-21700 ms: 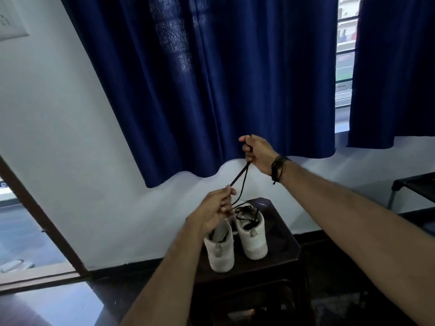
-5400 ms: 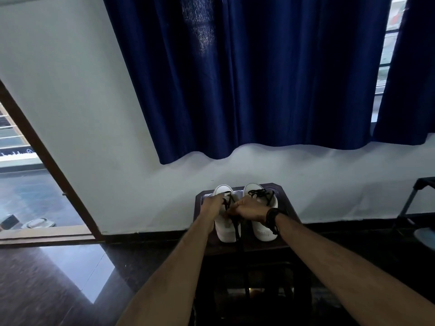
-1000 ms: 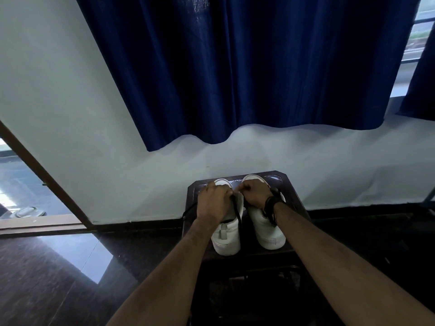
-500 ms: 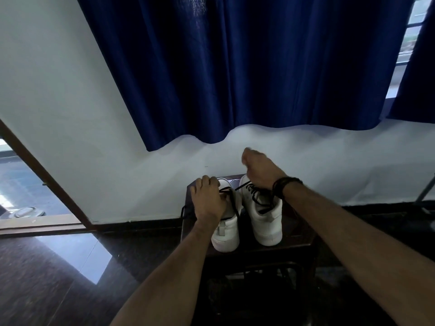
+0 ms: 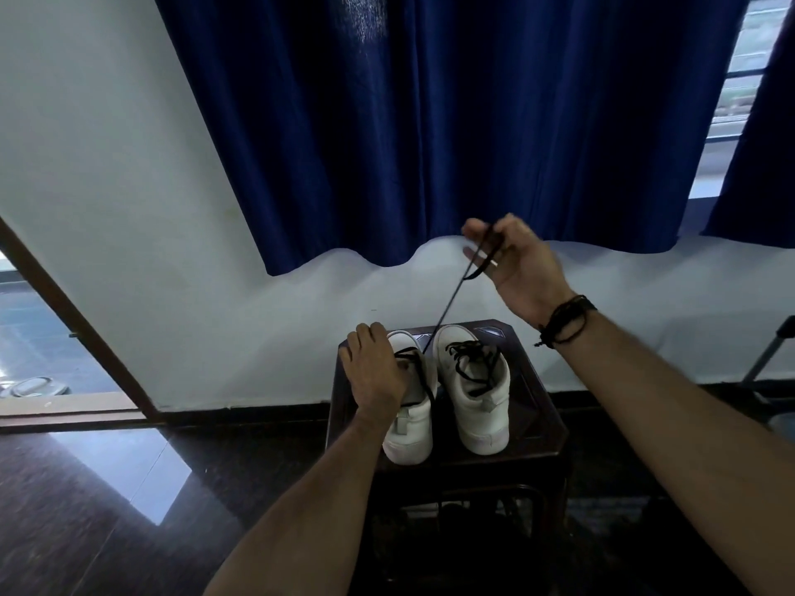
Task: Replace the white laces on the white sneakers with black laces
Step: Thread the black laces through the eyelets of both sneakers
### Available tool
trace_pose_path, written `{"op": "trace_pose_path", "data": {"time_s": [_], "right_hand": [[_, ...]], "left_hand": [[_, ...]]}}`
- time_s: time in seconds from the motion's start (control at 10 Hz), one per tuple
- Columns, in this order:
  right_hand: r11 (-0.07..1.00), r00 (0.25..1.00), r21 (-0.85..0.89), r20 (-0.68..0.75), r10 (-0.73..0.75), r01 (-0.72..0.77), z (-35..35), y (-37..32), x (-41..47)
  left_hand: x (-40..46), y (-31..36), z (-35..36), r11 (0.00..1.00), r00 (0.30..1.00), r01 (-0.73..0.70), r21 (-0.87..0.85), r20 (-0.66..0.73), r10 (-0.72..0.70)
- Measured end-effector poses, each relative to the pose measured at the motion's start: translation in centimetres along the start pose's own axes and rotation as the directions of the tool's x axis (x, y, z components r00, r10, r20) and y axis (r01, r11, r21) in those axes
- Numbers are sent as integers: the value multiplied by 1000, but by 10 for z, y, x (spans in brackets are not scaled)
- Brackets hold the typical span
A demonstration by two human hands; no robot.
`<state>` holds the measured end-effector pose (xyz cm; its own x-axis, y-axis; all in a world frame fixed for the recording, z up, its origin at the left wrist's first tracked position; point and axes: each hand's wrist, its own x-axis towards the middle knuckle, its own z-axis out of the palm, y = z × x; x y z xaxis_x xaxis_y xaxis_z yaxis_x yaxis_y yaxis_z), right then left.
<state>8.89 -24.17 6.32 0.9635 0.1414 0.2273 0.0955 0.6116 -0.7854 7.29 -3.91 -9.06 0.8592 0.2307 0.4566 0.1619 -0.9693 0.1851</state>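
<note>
Two white sneakers stand side by side on a small dark wooden stool (image 5: 542,440), heels toward me. The right sneaker (image 5: 473,397) carries black lacing across its top. My left hand (image 5: 376,372) rests on the left sneaker (image 5: 411,428), fingers curled over its upper near the eyelets. A black lace (image 5: 447,311) runs taut from that shoe up to my right hand (image 5: 512,262), which pinches the lace end high above the stool, in front of the curtain hem. The left shoe's eyelets are mostly hidden under my left hand.
A dark blue curtain (image 5: 430,122) hangs over the white wall behind the stool. A brown door frame (image 5: 73,320) slants at the left with glossy dark floor (image 5: 107,488) beside it. A dark metal stand (image 5: 770,359) shows at the far right edge.
My right hand has risen well above the shoes, drawing the black lace up and taut out of the left sneaker. My left hand has stayed on the left sneaker.
</note>
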Motion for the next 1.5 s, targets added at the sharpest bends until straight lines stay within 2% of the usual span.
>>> {"op": "trace_pose_path", "data": {"time_s": [0.1,0.2,0.3,0.4,0.5,0.6,0.7,0.8,0.9,1.0,1.1,1.2,1.3,1.4,1.5], "right_hand": [[972,997,-221,-10,79,-79,6,-8,-1],[-81,959,-970,213,188,231,-2,8,-5],[-562,885,-758,42,463,331,-7,26,-22],[-388,953,-889,146,265,244,-4,21,-20],[370,979,-922,38,-200,112,6,-4,-8],[652,972,-746,-31,-234,133,8,-22,-6],[249,980,-968,68,188,19,-7,-9,-9],[-203,876,-960,73,477,191,-20,18,-18],[-473,925,-842,74,374,259,-26,46,-25],[-601,941,-725,224,255,336,-19,72,-25],[-503,930,-804,161,331,318,-8,97,-16],[-512,907,-803,81,414,305,-10,122,-8],[-485,941,-836,103,321,257,-18,126,-3],[-372,986,-914,126,113,160,-24,106,-1],[143,999,-990,15,-48,22,-33,81,0]], "left_hand": [[0,-2,1,999,999,36,-4,-28,-36],[-2,-3,-1,990,992,102,-101,-69,-109],[-2,-3,-5,966,979,181,-186,-63,-195],[-2,-3,-4,967,977,191,-171,-58,-203],[-2,-3,-4,966,979,191,-173,-44,-201],[-2,-3,-3,960,978,199,-198,-14,-206],[-1,-3,-1,964,981,191,-185,16,-191],[-1,-4,-1,964,980,201,-177,49,-195],[-2,-4,-5,960,986,169,-222,43,-164],[-2,-4,-7,959,990,139,-247,21,-138],[-3,-3,-9,965,993,116,-235,11,-117],[-4,-4,-9,956,991,131,-263,32,-127],[-4,-5,-9,943,989,145,-300,20,-146],[-5,-3,-11,955,990,141,-260,24,-139],[-4,-2,-12,956,989,150,-252,48,-142]]}}
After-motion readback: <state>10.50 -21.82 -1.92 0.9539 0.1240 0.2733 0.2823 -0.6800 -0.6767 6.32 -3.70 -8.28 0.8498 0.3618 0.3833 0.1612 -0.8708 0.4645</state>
